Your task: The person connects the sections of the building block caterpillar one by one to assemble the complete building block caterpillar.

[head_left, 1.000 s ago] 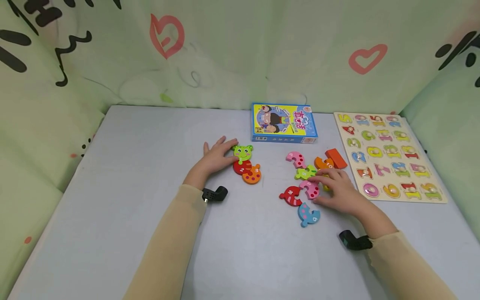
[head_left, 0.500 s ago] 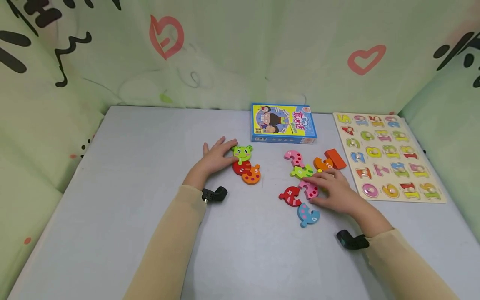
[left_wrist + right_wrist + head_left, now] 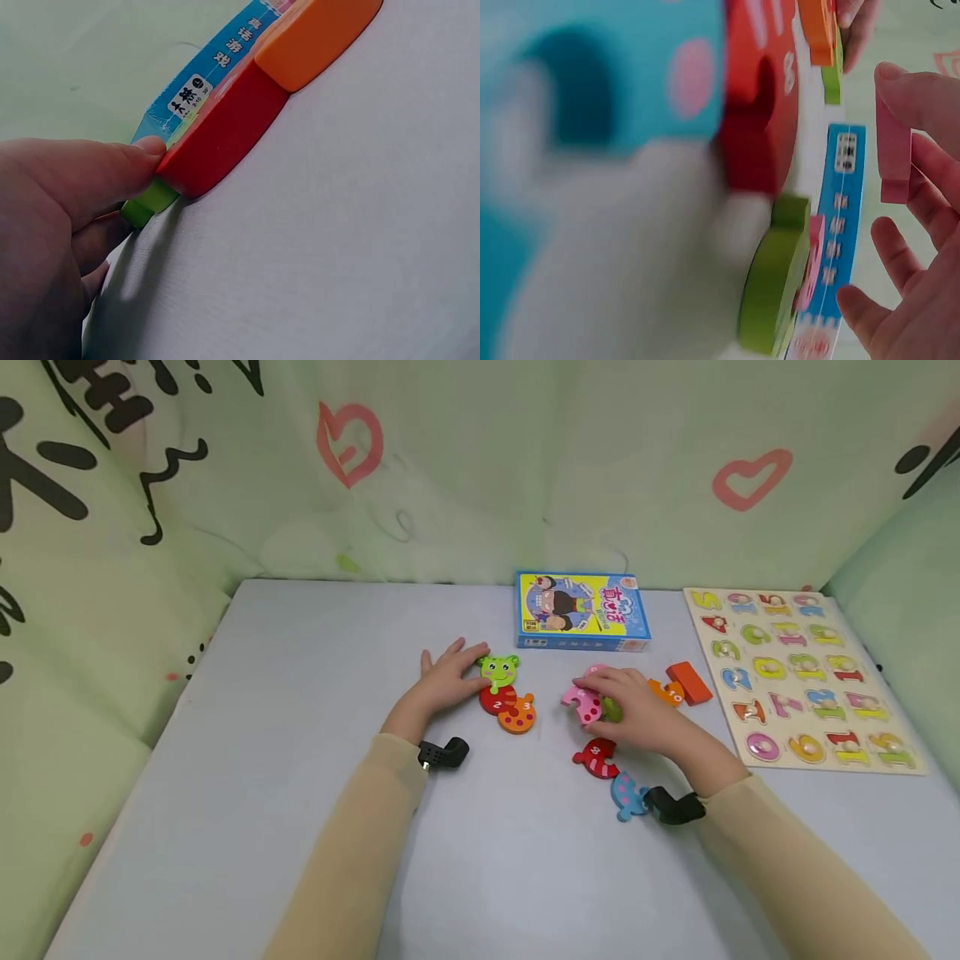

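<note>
My left hand [image 3: 446,683] holds a green frog-head puzzle piece [image 3: 501,670] at its left side, thumb and fingers around its edge. Joined below the head are a red piece [image 3: 497,700] and an orange piece [image 3: 517,717] marked 3. Between the thumb and fingers of my right hand [image 3: 637,710] is a pink spotted puzzle piece [image 3: 583,703]; the right wrist view shows this pink piece [image 3: 893,150] raised off the table. Under that hand lie a green piece [image 3: 772,292] and another pink piece [image 3: 596,669], both partly hidden.
A striped red piece [image 3: 597,758] and a blue piece [image 3: 626,796] lie nearer to me. Past the right hand are an orange piece [image 3: 666,692] and an orange-red block [image 3: 690,682]. A blue card box [image 3: 581,612] stands behind, with a number board [image 3: 806,681] at right.
My right hand has picked up the pink piece from beside the striped red one and carried it away from me and to the left. The left hand keeps its place; the head view has shifted slightly.
</note>
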Available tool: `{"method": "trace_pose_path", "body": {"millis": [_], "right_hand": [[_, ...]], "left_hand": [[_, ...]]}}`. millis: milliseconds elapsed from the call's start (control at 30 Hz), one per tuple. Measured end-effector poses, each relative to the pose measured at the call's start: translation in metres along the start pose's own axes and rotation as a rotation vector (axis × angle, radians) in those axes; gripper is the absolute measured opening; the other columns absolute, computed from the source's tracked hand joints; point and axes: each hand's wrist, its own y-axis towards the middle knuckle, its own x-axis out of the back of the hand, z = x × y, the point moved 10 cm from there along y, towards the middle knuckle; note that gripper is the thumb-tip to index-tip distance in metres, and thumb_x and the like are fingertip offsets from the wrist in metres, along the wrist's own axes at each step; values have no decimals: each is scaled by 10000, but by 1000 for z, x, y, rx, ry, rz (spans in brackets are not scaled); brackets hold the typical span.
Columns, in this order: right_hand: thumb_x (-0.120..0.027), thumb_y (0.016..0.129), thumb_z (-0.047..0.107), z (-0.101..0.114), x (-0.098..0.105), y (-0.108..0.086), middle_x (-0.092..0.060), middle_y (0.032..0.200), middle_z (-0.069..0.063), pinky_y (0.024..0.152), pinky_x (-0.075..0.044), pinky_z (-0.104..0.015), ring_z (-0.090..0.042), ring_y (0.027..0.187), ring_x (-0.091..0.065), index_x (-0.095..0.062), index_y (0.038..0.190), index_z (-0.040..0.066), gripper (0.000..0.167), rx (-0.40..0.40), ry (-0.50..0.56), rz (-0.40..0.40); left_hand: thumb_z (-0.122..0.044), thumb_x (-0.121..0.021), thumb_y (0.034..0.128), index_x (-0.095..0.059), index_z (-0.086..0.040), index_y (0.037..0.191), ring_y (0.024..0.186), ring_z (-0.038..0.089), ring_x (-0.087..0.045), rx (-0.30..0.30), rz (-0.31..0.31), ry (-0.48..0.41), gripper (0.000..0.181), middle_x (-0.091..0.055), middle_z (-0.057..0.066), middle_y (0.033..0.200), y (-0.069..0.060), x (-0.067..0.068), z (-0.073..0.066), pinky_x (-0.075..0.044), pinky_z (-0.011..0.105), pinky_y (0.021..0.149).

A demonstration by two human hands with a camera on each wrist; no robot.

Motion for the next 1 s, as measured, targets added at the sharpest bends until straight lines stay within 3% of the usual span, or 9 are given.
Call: {"method": "trace_pose_path", "body": {"millis": [200,467,1000], "right_hand": [[-687,792,239,17,-13,28,-389,1359,-84,878,-486,-455,-291,1277,-303,-423,1362,215,628,6,13,63],[-683,796,193,26,-20,51,-430,1318,-90,920,-459,-450,-281,1235,-359,-459,1341,212,590,45,-1,117],[-697,786,191,31,-27,58,-434,1295,-90,958,-426,-464,-276,1226,-373,-474,1328,225,587,42,26,170]], "left_hand": [[-391,-534,872,-374,-269,1385,1418,161,-73,10,-10,-6,552,-310,-73,1475,-1,-4,0,142,549,1075],[-398,-535,870,-376,-269,1384,1419,163,-70,6,-22,-4,553,-311,-74,1475,1,-1,0,151,548,1073],[-401,-534,870,-376,-280,1383,1419,156,-66,6,-19,-13,550,-306,-94,1474,0,0,0,159,545,1070]]}}
